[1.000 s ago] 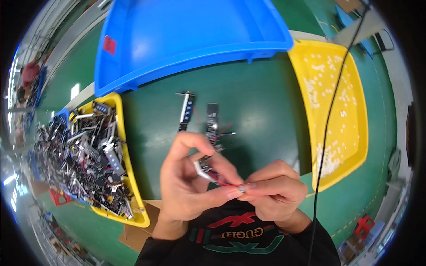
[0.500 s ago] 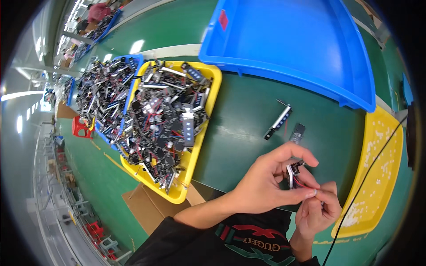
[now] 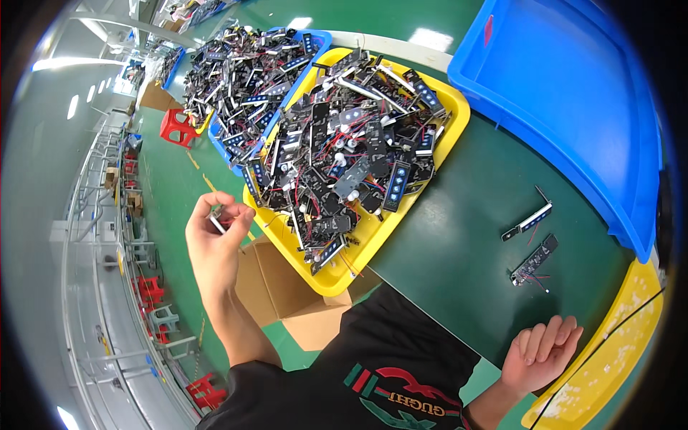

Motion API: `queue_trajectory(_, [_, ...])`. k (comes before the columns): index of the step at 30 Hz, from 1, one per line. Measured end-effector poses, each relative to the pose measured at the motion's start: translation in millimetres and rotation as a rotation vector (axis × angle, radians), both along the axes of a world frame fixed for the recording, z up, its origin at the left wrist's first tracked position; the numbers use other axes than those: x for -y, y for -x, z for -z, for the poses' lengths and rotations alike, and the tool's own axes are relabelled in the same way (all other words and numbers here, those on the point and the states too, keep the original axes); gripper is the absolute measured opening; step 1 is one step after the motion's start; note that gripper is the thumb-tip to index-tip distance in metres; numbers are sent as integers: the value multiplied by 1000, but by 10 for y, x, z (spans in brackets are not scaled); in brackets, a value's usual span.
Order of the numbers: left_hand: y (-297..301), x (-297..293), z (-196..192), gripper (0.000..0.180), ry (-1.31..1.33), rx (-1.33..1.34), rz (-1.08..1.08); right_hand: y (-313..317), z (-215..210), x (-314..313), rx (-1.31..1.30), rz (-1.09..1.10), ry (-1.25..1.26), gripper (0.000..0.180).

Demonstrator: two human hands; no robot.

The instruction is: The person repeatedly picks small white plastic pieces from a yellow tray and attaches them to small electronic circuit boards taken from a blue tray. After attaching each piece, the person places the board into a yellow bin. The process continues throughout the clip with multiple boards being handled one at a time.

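My left hand (image 3: 217,244) is raised left of the yellow bin, fingers closed on a small LED circuit board (image 3: 218,223). Only a white edge and some dark metal of the board show between thumb and fingers. At the table's near right, my right hand (image 3: 539,356) holds nothing, its fingers loosely bent. Beyond it on the green table lie an LED board with a white side (image 3: 529,220) and a dark circuit board with thin red wires (image 3: 534,259). The yellow bin (image 3: 401,233) is heaped with similar boards, wires and white plugs.
A blue bin with more boards (image 3: 322,44) adjoins the yellow bin. At the far right stands a large blue tray (image 3: 566,86); below it is a yellow tray with small white pieces (image 3: 609,358). A cardboard box (image 3: 315,322) sits under the bin's near end. A red stool (image 3: 175,127) is on the floor.
My hands have parted. The left has swung far left past the yellow bin with the board; the right has let go and stays near the table edge. The view has turned left.
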State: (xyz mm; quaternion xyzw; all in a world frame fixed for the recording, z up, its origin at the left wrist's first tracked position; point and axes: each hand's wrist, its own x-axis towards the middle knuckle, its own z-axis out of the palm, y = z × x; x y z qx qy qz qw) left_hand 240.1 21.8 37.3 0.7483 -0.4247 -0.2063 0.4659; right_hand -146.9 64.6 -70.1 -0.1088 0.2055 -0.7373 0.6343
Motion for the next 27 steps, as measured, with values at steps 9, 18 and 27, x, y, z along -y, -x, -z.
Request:
queue_trajectory(9, [-142, -7, 158, 47, -83, -142, -38, 31, -48, -28, 177, 32, -35, 11])
queue_trajectory(18, [836, -140, 178, 26, 415, 362, 143, 37, -149, 44, 329, 36, -238, 38])
queue_trajectory(27, [2436, 660, 698, 44, 191, 569, 852, 72, 142, 16, 459, -198, 157, 46])
